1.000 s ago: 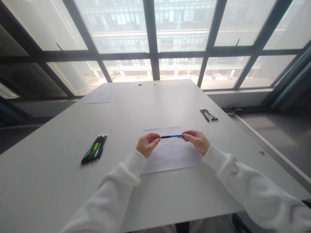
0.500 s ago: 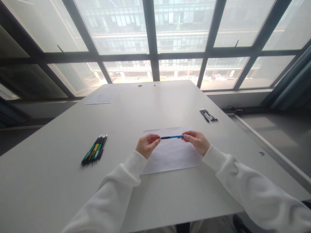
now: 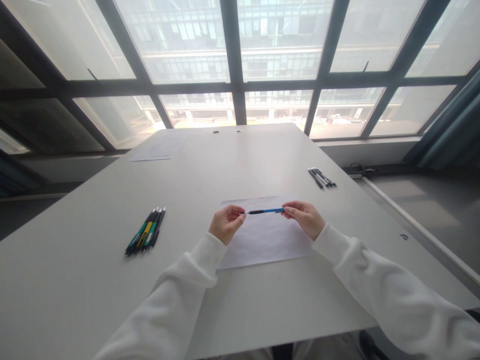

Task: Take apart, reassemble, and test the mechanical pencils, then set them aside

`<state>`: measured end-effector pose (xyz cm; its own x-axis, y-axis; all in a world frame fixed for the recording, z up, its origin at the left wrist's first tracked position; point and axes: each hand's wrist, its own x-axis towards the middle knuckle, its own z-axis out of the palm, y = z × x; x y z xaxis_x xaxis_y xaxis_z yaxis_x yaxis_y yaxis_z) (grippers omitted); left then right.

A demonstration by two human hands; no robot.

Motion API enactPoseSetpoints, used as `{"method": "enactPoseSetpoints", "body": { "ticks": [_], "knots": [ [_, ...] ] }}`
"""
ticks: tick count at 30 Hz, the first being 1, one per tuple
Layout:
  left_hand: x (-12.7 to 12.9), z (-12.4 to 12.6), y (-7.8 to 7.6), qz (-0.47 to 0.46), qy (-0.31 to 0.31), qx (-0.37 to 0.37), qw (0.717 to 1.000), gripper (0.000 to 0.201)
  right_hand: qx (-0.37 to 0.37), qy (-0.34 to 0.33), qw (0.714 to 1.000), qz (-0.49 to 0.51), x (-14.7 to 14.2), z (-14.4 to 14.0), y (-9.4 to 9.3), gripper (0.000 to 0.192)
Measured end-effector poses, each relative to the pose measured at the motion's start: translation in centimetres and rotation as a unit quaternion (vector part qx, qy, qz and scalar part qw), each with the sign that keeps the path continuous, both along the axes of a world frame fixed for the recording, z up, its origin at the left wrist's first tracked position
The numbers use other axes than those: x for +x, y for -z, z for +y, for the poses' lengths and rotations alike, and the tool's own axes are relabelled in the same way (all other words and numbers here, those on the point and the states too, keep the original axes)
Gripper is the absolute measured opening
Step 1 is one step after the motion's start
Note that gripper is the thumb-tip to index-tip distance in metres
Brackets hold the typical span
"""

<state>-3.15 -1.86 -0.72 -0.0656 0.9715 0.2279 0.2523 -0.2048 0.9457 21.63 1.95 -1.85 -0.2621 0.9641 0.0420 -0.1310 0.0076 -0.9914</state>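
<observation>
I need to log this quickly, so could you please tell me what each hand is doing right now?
Left hand: closed, fingers pinching the dark end of the blue pen.
Right hand: closed, fingers pinching the pen's other end.

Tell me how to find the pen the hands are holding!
Look at the white table, then the sheet of paper in its middle. Just above it, the left hand and right hand pinch the ends of a pen. It is the only blue one, held level, off the table.

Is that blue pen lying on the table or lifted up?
Lifted. The blue pen is held level by its ends between the left hand and right hand, above the paper sheet.
</observation>
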Motion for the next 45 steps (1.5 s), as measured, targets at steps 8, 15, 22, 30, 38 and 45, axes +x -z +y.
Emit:
{"method": "enactPoseSetpoints", "body": {
  "ticks": [8, 15, 22, 30, 38, 45],
  "knots": [
    [-0.5, 0.0, 0.3, 0.152, 0.024, -0.024, 0.988, 0.015, 0.008, 0.034, 0.999, 0.006, 0.9, 0.7, 0.2, 0.031],
    [0.6, -0.8, 0.1, 0.358, 0.141, 0.07, 0.92, 0.01, 0.004, 0.023, 1.0, 0.008, 0.7, 0.6, 0.3, 0.027],
    [0.2, -0.7, -0.2, 0.332, 0.07, 0.074, 0.938, 0.013, 0.006, 0.026, 1.0, 0.002, 0.6, 0.5, 0.2, 0.03],
    [0.1, -0.5, -0.1, 0.241, -0.013, 0.091, 0.966, 0.02, 0.003, 0.003, 1.0, -0.006, 0.2, 0.1, 0.2, 0.028],
    [0.0, -0.5, -0.1, 0.235, -0.012, 0.096, 0.967, 0.017, 0.008, 0.006, 1.0, -0.003, 0.4, 0.4, 0.2, 0.022],
    [0.0, -0.8, -0.9, 0.204, -0.022, 0.063, 0.977, 0.017, 0.022, 0.204, 0.979, -0.001, 2.9, 2.6, 0.7, 0.012]
  ]
}}
